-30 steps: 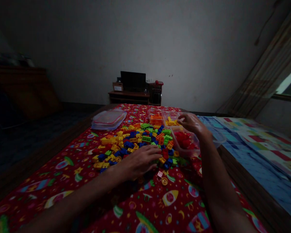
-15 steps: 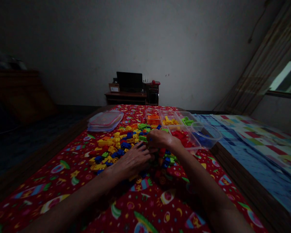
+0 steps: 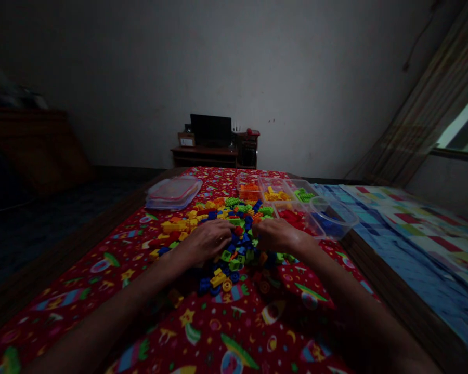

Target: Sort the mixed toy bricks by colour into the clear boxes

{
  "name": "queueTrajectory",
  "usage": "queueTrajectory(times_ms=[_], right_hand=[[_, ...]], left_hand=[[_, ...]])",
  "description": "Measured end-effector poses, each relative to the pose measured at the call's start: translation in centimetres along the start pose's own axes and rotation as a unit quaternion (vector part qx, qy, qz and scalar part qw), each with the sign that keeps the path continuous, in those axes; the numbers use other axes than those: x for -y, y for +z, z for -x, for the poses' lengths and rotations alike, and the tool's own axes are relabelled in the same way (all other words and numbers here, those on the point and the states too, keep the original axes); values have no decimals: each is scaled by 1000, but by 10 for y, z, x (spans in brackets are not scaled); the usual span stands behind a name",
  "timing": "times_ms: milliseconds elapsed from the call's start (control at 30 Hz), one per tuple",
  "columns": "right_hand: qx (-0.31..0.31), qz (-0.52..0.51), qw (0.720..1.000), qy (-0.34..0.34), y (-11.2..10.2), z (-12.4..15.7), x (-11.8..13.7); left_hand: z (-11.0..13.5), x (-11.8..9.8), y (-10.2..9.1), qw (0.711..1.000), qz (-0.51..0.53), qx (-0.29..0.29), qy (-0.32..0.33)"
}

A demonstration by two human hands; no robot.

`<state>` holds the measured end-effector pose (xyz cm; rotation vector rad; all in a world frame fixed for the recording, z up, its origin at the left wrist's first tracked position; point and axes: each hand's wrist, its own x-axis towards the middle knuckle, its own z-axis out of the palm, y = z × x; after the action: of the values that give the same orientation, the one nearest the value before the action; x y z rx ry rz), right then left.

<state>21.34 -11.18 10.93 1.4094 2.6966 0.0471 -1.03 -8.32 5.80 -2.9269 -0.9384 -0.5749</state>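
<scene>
A heap of toy building bricks [image 3: 179,226] in yellow, blue, green, red and orange is spread over the red patterned tablecloth [image 3: 203,322]. My left hand [image 3: 210,240] rests over the left-middle of the heap, fingers reaching right and loosely bent. Just off its fingertips is a red brick [image 3: 238,230]; no grip on it shows. Across a narrow gap, my right hand [image 3: 275,234] is closed over the heap's right side, and whatever its fingers hold is hidden. Green bricks [image 3: 237,261] and a yellow brick [image 3: 218,278] lie below and between the hands.
Clear plastic boxes at the right hold sorted bricks: orange [image 3: 249,190], yellow [image 3: 276,195], green [image 3: 304,195] and red [image 3: 291,218]. A round clear tub [image 3: 349,215] has blue ones. Stacked clear lids [image 3: 173,193] lie back left. A bed [image 3: 398,234] adjoins the table's right side.
My hands have moved apart: the left drew back leftward from beneath the right, and the right shifted slightly right and down. Bricks between them are now uncovered.
</scene>
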Motion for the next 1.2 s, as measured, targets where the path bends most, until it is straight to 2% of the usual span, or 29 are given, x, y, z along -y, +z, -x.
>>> queueTrajectory(times_ms=[100,200,300,400,533,667,800,967,1100,1200], right_hand=[[-73,-27,996,-44,26,21,3],[-139,-53,985,-86,45,25,0],[-172,-69,979,-89,45,11,-5],[-195,-70,977,-57,35,-12,-2],[-158,-55,986,-14,31,-35,15],[-114,-54,992,-5,36,-43,24],[-165,-85,983,-10,34,-41,18],[-218,-153,964,-16,26,-40,9],[-249,-208,946,-34,23,-43,8],[-271,-246,930,-45,23,-47,11]], left_hand=[[0,8,-6,999,36,6,-33],[3,17,-17,993,58,-9,-103],[7,27,-33,979,75,-24,-187],[11,33,-46,970,91,-4,-225],[16,42,-44,973,84,24,-213],[21,57,-31,984,34,10,-177],[25,65,-22,983,10,17,-182],[25,62,-19,981,-26,27,-188],[23,62,-22,981,4,-21,-193],[16,58,-27,967,98,-67,-227]])
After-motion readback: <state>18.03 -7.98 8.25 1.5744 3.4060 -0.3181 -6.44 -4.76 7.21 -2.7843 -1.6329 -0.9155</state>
